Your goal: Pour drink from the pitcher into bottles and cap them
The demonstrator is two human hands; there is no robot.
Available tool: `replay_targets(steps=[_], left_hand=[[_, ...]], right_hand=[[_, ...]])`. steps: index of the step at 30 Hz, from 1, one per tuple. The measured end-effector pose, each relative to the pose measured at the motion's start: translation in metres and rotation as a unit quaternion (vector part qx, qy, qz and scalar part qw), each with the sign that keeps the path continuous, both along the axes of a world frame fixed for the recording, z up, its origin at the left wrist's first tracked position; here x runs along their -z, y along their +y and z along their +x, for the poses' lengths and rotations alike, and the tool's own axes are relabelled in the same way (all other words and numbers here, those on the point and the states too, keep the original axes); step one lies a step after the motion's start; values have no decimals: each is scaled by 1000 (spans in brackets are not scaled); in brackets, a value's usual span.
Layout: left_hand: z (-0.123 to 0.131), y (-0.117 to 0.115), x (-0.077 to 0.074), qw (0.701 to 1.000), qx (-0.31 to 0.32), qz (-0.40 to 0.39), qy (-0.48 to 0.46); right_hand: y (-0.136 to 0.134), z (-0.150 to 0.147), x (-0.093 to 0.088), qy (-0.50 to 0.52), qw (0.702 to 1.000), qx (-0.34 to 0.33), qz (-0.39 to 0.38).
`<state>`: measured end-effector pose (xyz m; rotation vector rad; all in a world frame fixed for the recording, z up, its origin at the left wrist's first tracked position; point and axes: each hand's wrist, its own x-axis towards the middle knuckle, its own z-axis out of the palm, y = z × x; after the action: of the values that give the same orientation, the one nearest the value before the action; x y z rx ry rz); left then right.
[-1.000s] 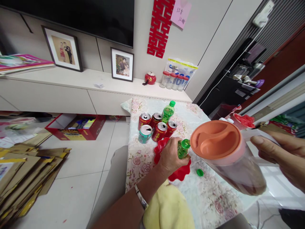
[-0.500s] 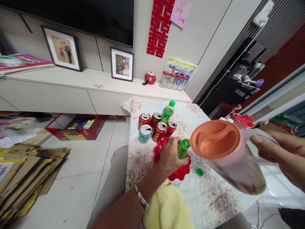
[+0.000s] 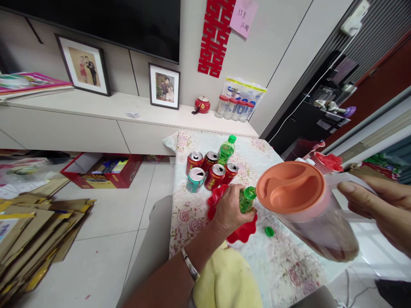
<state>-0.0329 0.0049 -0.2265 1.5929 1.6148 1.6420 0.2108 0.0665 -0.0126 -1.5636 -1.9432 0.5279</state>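
Note:
My left hand (image 3: 229,209) is closed round an uncapped green plastic bottle (image 3: 246,201), held over a red scalloped tray (image 3: 241,233). By its handle, my right hand (image 3: 379,205) grips a clear pitcher (image 3: 324,233) with an orange lid (image 3: 290,186). The pitcher is tilted, its lid edge close to or touching the bottle's mouth; brown liquid lies low inside it. A green bottle cap (image 3: 269,231) rests on the tablecloth below the pitcher. Beyond my left hand stand several opened red drink cans (image 3: 215,177), a teal can (image 3: 195,180) and a capped green bottle (image 3: 227,149).
A floral cloth covers the table (image 3: 184,231). A yellow cloth (image 3: 227,278) lies near my lap. Behind stands a white cabinet (image 3: 112,109) with framed photos, a red pot (image 3: 202,104) and lidded jars (image 3: 233,109). Flattened cardboard (image 3: 41,239) and a red box (image 3: 102,173) are on the floor.

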Motion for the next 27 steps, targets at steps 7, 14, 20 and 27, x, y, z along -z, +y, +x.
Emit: replay_targets(steps=[7,14,20,27], left_hand=[[0,0,-1,1000,3,-8,-3],[0,0,-1,1000,-1,-2,-2],[0,-1,-2,1000,-2,-10,-1],[-1,-1,-2,1000,4,-15,0]], right_hand=[[-1,1,-1,0,1000,3,-5],[0,2,0,1,1000,-2,-13],[-2,4,0,21,999,-7,-30],[-2,-3,-3,18,1000,-9,-5]])
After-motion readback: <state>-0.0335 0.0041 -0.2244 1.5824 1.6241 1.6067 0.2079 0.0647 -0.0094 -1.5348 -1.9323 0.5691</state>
